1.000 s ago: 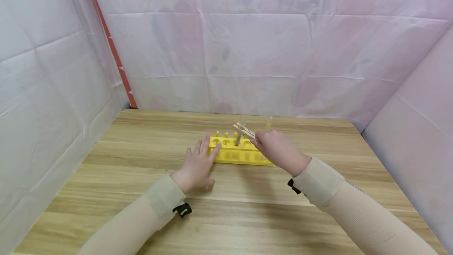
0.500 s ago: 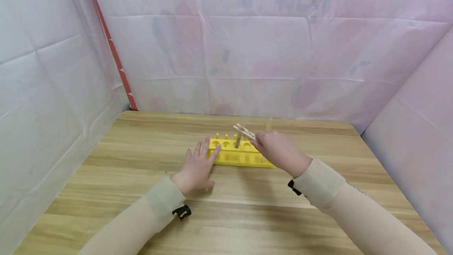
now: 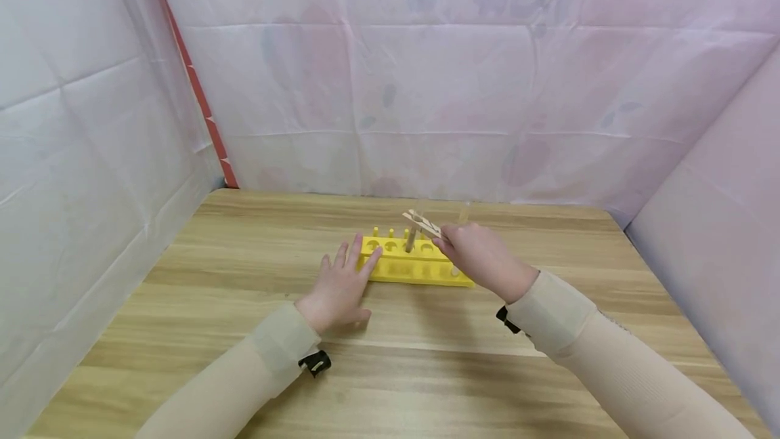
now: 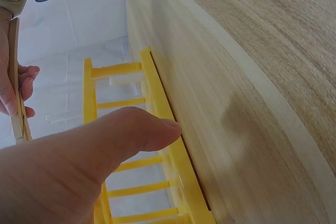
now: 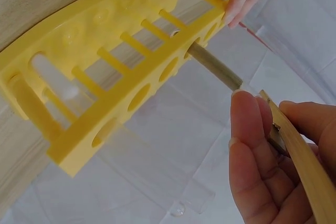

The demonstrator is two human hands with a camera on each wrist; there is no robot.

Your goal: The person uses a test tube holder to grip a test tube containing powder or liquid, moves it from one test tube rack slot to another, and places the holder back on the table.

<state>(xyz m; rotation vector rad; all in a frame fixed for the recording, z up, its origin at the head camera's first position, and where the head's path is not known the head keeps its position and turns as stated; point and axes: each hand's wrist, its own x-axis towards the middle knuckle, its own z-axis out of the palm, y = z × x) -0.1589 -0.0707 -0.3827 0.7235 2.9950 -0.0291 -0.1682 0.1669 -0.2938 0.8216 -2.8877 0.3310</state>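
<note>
A yellow test tube rack (image 3: pixel 420 278) stands on the table. My left hand (image 3: pixel 334 292) rests at its left end, fingers spread, with the forefinger and thumb side against the frame. My right hand (image 3: pixel 487 259) grips a wooden test tube holder (image 3: pixel 424 225). The holder's far end is at a glass test tube (image 3: pixel 411 241) with dark grey-brown contents, whose lower end is at a rack hole, leaning slightly. In the right wrist view the tube's dark part (image 5: pixel 216 66) enters that hole. A second tube (image 5: pixel 55 80), with white contents, stands in the rack's right end.
The wood-grain table (image 3: pixel 390 385) runs under both arms. Pale printed cloth (image 3: pixel 426 87) hangs behind and at both sides, close to the table's edges. Yellow pegs (image 3: pixel 391 232) stick up along the rack's back. A red strip (image 3: pixel 201 97) runs down the left back corner.
</note>
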